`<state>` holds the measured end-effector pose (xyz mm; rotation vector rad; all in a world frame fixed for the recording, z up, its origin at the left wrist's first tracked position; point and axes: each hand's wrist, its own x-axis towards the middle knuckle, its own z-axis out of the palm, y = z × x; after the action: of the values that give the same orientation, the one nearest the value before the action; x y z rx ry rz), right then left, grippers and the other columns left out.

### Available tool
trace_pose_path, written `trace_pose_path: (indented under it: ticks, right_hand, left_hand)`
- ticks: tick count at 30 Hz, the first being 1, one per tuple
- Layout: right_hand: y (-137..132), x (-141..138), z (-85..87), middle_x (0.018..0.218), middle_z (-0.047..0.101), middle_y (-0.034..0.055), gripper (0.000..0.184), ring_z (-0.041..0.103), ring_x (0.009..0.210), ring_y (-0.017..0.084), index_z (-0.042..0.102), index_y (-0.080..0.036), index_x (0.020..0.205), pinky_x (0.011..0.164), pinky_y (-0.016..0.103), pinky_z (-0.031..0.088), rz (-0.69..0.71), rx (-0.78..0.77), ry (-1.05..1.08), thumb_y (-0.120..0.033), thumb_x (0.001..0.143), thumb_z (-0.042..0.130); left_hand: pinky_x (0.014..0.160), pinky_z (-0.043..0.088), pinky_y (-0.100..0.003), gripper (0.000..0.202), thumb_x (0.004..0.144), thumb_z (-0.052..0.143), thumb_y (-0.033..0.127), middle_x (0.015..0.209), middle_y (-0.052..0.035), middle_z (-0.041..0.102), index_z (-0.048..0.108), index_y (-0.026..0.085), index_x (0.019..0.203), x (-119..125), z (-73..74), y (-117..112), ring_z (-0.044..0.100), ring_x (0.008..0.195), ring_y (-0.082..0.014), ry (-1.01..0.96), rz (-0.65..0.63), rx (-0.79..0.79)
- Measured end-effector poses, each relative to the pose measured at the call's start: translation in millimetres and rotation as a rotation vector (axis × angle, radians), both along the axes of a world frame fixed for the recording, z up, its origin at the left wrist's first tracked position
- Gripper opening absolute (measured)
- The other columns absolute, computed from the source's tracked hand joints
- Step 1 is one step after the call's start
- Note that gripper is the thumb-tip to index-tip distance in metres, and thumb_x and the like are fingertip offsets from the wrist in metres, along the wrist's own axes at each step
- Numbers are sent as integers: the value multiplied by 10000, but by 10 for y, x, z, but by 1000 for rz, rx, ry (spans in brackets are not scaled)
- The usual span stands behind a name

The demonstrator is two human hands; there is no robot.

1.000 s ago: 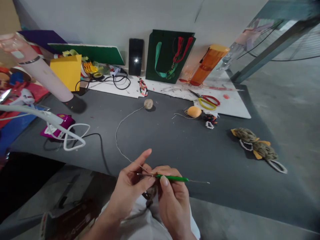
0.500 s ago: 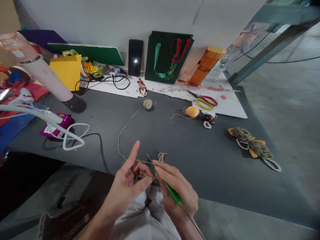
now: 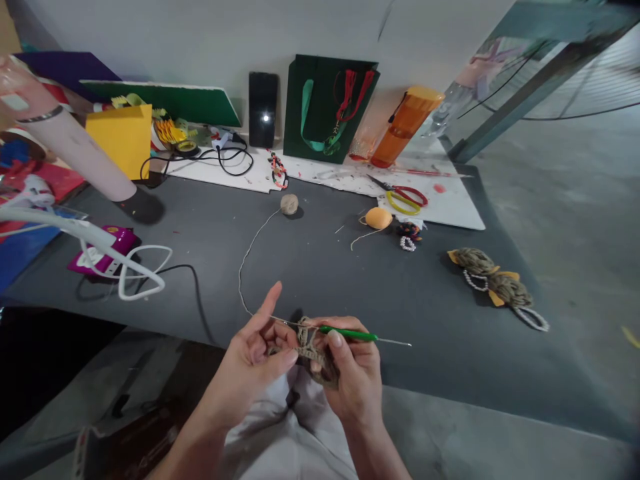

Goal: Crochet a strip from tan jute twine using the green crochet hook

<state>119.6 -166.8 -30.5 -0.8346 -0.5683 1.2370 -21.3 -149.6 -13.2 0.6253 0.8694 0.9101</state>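
Pinched a small beige crocheted piece (image 3: pixel 313 350) between thumb and fingers of the left hand (image 3: pixel 255 357), index finger stretched up, just over the near table edge. Gripped a thin green-handled metal crochet hook (image 3: pixel 350 335) in closed fingers of the right hand (image 3: pixel 353 377), tip at the piece. Farther, saw a thin beige thread (image 3: pixel 245 267) across the dark grey table (image 3: pixel 425 307) to a small round beige yarn ball (image 3: pixel 289 203).

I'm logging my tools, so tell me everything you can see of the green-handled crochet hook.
The green-handled crochet hook is a thin metal rod with a bright green plastic-looking grip. It lies nearly level, bare tail pointing right above the dark grey table. The right hand pinches the grip; the tip sits in a small beige crocheted piece held by the left hand.
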Motion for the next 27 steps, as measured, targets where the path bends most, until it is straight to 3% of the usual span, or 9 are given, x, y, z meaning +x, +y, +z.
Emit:
trace_pose_path:
  ticks: [10,17,22,27]
  right_hand:
    - [19,76,43,819,727,-3,113,644,524,97,668,-261,967,455,180,557,126,167,-65,-322,1003,579]
    - [-13,161,43,870,705,3,124,634,579,99,619,-274,1018,499,192,563,155,222,-212,-306,1041,502]
    - [-41,255,78,865,714,30,134,674,696,149,594,-264,1032,575,252,572,115,306,-519,-308,1051,469]
    - [-61,351,130,928,766,45,156,738,850,180,593,-249,1100,711,292,581,122,496,-996,-179,1017,481]
  left_hand:
    - [724,433,-219,694,749,842,183,785,13,658,612,343,1383,-24,-47,-2,536,739,-95,-28,20,24]
    - [715,438,-190,636,759,826,169,786,21,654,649,372,1335,-21,-37,10,536,724,-79,-45,17,24]
    - [705,439,-177,620,757,828,164,775,27,644,663,372,1318,-11,-31,7,523,702,-67,-25,21,39]
    - [727,469,-189,641,756,847,217,778,32,628,640,373,1343,-2,-47,-9,522,690,-65,74,78,96]
